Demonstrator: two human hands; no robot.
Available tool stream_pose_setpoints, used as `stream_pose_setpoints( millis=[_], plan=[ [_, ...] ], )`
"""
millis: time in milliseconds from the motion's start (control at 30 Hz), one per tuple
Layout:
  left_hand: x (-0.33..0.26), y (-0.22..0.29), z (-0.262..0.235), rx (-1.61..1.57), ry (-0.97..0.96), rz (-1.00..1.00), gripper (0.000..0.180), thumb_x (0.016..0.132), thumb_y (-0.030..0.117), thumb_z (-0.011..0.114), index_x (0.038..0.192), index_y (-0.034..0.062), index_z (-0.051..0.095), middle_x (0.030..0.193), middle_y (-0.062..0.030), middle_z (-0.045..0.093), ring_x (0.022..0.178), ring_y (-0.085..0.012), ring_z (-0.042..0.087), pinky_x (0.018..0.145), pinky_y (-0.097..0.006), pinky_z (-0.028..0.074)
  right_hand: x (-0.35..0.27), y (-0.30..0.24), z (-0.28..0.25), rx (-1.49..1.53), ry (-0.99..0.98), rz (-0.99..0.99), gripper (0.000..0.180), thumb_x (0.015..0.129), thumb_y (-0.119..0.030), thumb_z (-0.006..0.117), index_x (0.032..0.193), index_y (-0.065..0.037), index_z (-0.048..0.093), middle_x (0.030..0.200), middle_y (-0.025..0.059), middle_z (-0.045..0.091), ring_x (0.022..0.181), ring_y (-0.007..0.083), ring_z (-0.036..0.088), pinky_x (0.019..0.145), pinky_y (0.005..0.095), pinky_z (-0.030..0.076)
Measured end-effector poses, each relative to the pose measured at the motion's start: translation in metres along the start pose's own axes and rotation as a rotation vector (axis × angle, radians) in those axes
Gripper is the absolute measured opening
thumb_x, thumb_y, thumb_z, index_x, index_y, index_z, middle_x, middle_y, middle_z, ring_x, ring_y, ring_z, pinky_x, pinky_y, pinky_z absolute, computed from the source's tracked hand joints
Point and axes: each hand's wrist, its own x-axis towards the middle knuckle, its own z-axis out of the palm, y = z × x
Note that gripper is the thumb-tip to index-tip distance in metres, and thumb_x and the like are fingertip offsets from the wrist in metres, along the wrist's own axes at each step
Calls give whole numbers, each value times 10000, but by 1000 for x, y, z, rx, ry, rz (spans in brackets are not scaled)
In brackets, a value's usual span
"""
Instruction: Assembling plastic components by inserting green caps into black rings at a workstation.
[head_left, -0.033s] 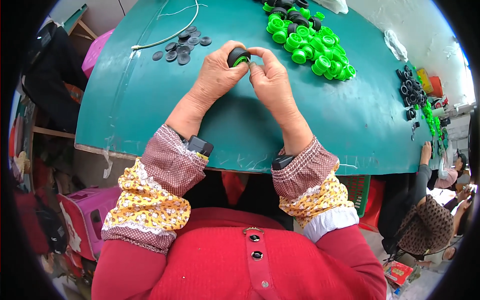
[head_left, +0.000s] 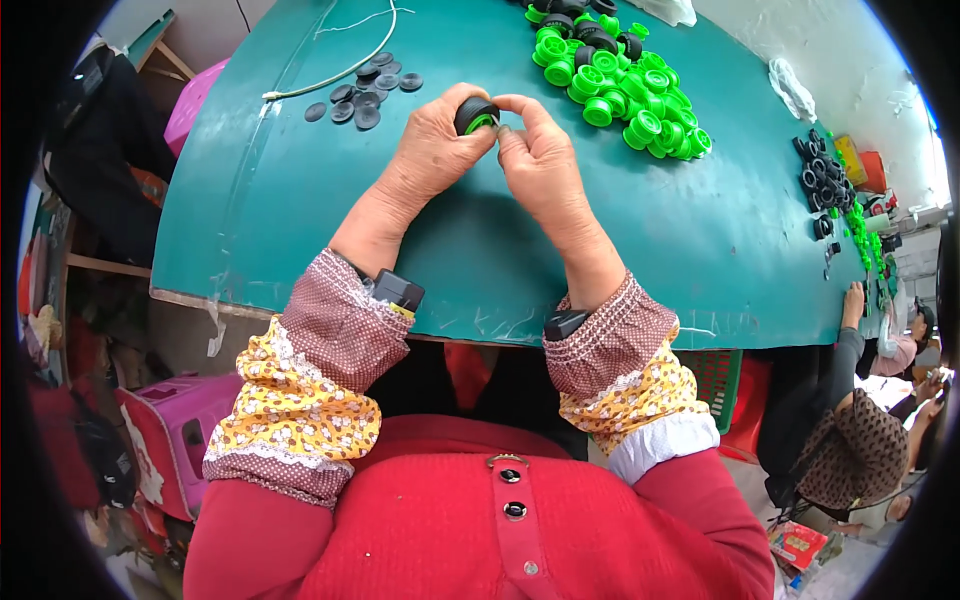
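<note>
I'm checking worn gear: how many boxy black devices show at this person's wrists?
2: one device at the wrist of the left hand, the other device at that of the right hand, partly under the sleeve cover. More may be hidden there.

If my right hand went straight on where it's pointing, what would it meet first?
Likely the black-and-green wheel in your left hand; your right hand is at its edge, though depth is unclear.
</note>
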Motion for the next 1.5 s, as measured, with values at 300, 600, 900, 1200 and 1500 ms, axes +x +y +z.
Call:
stream_pose_setpoints(
  millis=[300,600,900,1200,1500],
  plan=[
    [-3,3,4,43,-34,-35,247,697,138,618,921,46,569,705,-114,577,619,-183,551,599,-297,457,5,9,0,-5,-29,-8,227,820,-39,460,1042,-27,504,626,106,553,556,139,515,536,292,423],
    [0,2,1,38,-46,-55,216,729,129,606,910,15,572,713,-43,569,627,-111,534,570,-242,444,8,14,-4,6,-8,87,209,817,-55,469,1016,-25,523,604,58,521,520,97,455,487,269,384],
    [-1,2,7,24,14,80,296,715,42,593,1001,54,518,785,-64,562,607,-106,551,527,-222,461,7,12,-3,149,-48,110,216,857,-72,448,1065,-31,491,536,-52,406,429,20,334,371,194,261],
    [-2,-3,-4,37,-46,-21,250,729,59,568,975,50,520,689,-36,532,532,-74,508,447,-220,420,-1,-2,4,-63,4,-71,246,820,-26,461,1064,-36,500,607,85,495,546,180,473,500,294,380],
    [7,-7,8,238,-34,45,290,690,62,571,973,37,512,830,-224,572,786,-406,561,624,-418,451,-1,0,-1,-296,30,-85,348,774,-27,450,1122,-34,443,784,257,579,778,443,544,687,468,453]
  ],
)
